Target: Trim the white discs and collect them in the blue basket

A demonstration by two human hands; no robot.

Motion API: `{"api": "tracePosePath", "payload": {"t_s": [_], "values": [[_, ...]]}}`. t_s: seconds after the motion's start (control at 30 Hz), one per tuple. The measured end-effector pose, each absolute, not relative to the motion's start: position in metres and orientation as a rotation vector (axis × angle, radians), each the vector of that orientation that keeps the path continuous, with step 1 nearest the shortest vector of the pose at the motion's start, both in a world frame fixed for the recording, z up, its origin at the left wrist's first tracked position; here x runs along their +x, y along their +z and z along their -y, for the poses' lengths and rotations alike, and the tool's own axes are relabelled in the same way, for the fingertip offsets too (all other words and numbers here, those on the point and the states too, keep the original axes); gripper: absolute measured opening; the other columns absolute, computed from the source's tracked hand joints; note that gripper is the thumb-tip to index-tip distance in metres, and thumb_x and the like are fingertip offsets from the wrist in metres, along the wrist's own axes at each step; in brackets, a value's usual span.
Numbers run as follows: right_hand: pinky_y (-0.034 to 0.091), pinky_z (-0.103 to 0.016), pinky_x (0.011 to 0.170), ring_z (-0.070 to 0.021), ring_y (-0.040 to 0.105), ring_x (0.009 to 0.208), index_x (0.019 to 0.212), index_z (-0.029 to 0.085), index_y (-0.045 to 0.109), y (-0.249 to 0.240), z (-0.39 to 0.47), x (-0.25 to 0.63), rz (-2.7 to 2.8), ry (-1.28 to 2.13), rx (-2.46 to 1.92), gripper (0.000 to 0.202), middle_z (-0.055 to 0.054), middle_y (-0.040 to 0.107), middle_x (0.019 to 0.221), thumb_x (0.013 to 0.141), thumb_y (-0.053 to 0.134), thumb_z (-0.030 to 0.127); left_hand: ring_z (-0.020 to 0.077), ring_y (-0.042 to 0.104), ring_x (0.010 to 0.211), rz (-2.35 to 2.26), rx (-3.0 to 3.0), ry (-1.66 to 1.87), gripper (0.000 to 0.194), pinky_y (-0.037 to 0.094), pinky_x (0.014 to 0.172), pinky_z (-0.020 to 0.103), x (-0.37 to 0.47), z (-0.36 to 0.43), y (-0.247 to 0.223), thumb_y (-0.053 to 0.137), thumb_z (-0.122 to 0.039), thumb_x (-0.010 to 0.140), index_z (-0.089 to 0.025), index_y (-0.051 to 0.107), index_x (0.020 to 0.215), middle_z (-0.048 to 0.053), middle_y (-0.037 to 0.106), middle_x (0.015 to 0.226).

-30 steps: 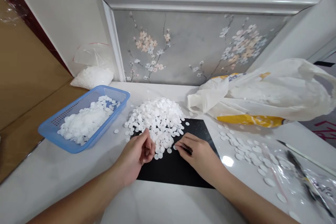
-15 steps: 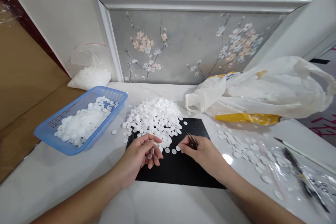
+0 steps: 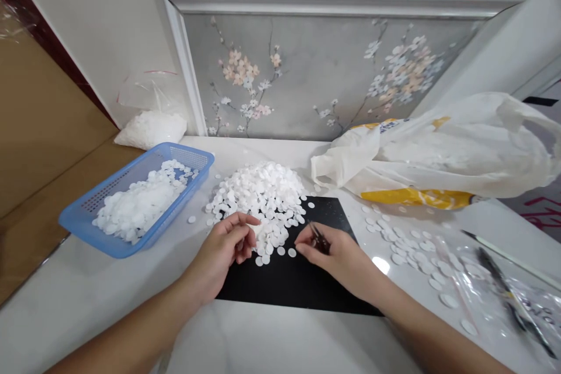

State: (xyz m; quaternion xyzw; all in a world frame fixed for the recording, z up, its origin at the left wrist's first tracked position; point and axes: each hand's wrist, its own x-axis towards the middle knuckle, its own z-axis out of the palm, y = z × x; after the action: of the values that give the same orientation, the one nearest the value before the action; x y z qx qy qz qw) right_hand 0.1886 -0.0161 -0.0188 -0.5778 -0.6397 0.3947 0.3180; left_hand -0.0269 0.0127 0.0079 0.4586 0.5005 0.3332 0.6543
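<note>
My left hand (image 3: 232, 239) hovers at the near left edge of a heap of small white discs (image 3: 263, 184). Its fingers are curled in, and whatever lies inside them is hidden. Dark tweezers (image 3: 319, 239) are tucked in my right hand (image 3: 331, 245), their tips pointing up and away; thumb and forefinger close together in front. Both hands are over a black mat (image 3: 298, 286), which the heap partly covers. A few loose discs, one of them a white disc (image 3: 291, 252), lie on the mat between the hands.
A blue basket (image 3: 169, 219) with white discs stands left, before a clear bag of white material (image 3: 151, 128). A white and yellow plastic bag (image 3: 421, 169) lies at back right. Scattered discs (image 3: 412, 245), a pen-like tool (image 3: 495, 269) and clear plastic (image 3: 482, 310) lie right.
My left hand has shifted left and its fingers have curled in; discs seen at them before no longer show. Two discs now show beside its fingertips. My right hand's fingertips no longer show a disc.
</note>
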Motion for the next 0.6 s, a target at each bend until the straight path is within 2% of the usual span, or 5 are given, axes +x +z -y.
{"api": "tracePosePath", "payload": {"t_s": [0.13,0.27,0.33,0.43,0.6], "values": [[0.042,-0.026,0.056,-0.0128,0.051,0.059,0.072,0.021,0.057,-0.023,0.019,0.182,2.003,0.816,-1.41,0.01,-0.001,0.054,0.076,0.082,0.055,0.021,0.0086,0.038,0.056,-1.21,1.365,0.624,0.013,0.028,0.053,0.021,-0.035,-0.019,0.011,0.05,-0.028,0.081,-0.019,0.06,0.084,-0.005,0.042,0.061],[0.041,-0.025,0.055,-0.013,0.05,0.058,0.068,0.021,0.051,-0.024,0.018,0.178,2.026,0.72,-1.408,0.017,-0.001,0.053,0.072,0.084,0.046,0.018,0.0115,0.045,0.063,-1.214,1.77,0.427,0.007,0.032,0.059,0.024,-0.039,-0.018,0.014,0.056,-0.027,0.078,-0.021,0.059,0.079,-0.004,0.049,0.068],[0.039,-0.024,0.052,-0.0123,0.048,0.055,0.068,0.021,0.05,-0.022,0.017,0.178,1.909,0.777,-1.516,0.015,0.001,0.053,0.066,0.083,0.047,0.02,0.0124,0.047,0.065,-1.23,1.92,0.372,0.001,0.032,0.059,0.024,-0.038,-0.015,0.013,0.058,-0.022,0.076,-0.021,0.058,0.076,-0.004,0.051,0.069],[0.038,-0.023,0.049,-0.0109,0.047,0.051,0.068,0.021,0.049,-0.019,0.016,0.179,1.701,0.975,-1.618,0.017,0.004,0.05,0.056,0.084,0.048,0.027,0.0131,0.048,0.068,-1.226,2.1,0.32,0.008,0.031,0.06,0.024,-0.033,-0.01,0.008,0.061,-0.015,0.073,-0.021,0.056,0.074,-0.004,0.051,0.07],[0.031,-0.02,0.04,-0.008,0.041,0.043,0.071,0.02,0.047,-0.014,0.017,0.177,1.436,1.349,-1.558,0.018,0.007,0.046,0.049,0.08,0.052,0.035,0.015,0.049,0.073,-1.144,2.188,0.334,0.008,0.033,0.063,0.025,-0.029,-0.008,-0.001,0.057,-0.014,0.078,-0.021,0.056,0.073,-0.002,0.054,0.075]]}}
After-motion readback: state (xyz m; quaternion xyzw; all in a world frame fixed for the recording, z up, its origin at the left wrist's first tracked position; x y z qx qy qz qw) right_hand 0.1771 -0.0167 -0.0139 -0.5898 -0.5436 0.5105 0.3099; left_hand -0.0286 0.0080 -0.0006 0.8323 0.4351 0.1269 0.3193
